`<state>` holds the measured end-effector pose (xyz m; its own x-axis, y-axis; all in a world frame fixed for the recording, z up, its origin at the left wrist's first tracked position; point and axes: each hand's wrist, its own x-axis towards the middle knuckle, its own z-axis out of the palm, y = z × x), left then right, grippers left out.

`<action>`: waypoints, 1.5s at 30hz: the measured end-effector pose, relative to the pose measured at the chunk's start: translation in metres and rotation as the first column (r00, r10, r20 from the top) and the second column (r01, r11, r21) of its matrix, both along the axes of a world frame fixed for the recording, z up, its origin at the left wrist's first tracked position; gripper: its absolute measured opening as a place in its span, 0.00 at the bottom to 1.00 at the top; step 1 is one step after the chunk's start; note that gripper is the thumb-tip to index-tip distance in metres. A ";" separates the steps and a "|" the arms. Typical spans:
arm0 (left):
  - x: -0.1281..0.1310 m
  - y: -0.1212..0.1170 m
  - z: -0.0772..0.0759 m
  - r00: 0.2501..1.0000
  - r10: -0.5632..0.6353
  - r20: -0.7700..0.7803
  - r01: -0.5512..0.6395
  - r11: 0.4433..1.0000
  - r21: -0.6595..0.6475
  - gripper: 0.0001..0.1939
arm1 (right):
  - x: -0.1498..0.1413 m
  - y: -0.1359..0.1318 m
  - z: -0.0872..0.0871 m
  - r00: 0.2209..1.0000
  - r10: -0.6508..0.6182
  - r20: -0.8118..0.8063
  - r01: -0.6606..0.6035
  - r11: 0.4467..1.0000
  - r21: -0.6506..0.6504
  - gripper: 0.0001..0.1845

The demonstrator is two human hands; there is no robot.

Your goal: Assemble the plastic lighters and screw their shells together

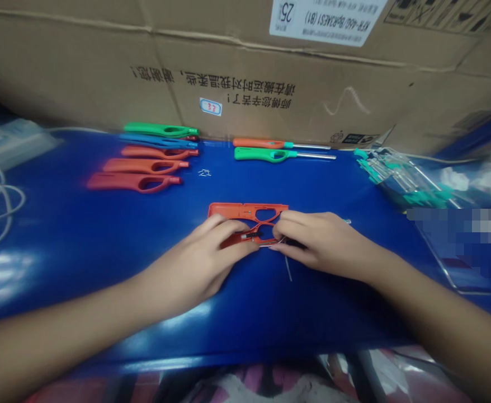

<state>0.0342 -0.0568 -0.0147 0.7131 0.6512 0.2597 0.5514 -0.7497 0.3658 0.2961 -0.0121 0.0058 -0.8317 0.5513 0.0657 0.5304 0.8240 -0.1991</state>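
Observation:
Close to the middle of the blue table, my left hand (pixel 206 252) grips one orange half-shell of a long gas lighter (pixel 231 240), thumb and fingers closed around its body. A small black part (pixel 254 234) with a silvery piece sits inside that shell. My right hand (pixel 308 238) is pinched at the shell's front end, by the finger loop; what lies between its fingertips is mostly hidden. Below those fingertips a thin pale wire (pixel 288 268) sticks out. Just behind, the matching orange half-shell (pixel 229 210) lies with its inside facing up, partly covered by my left fingers.
Several coloured lighter bodies (pixel 123 182) lie in a row at back left, beside small metal pins (pixel 204 173). Two lighters with metal tubes (pixel 266 154) lie before a large cardboard box (pixel 178 84). Metal tubes with teal ends (pixel 396 173) are piled at right, near a phone-like slab (pixel 455 263). White cables (pixel 2 210) coil at left.

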 end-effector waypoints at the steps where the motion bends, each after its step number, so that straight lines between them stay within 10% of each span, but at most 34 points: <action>1: 0.000 0.000 0.000 1.000 -0.001 -0.003 0.001 1.000 0.004 0.21 | 0.000 0.000 0.000 1.000 0.000 -0.001 0.000 1.000 0.006 0.11; 22: 0.000 0.000 -0.002 1.000 0.006 -0.006 -0.006 1.000 -0.025 0.24 | -0.005 -0.001 0.000 0.929 -0.319 -0.189 0.238 0.904 -0.354 0.02; 45: -0.002 -0.001 0.000 0.998 -0.051 -0.023 0.054 0.987 0.150 0.18 | -0.001 0.001 0.004 0.949 -0.204 -0.240 0.119 0.938 -0.326 0.07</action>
<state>0.0321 -0.0574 -0.0144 0.7507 0.5674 0.3385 0.5158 -0.8234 0.2365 0.2951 -0.0108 0.0097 -0.7045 0.7052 0.0799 0.5435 0.6085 -0.5782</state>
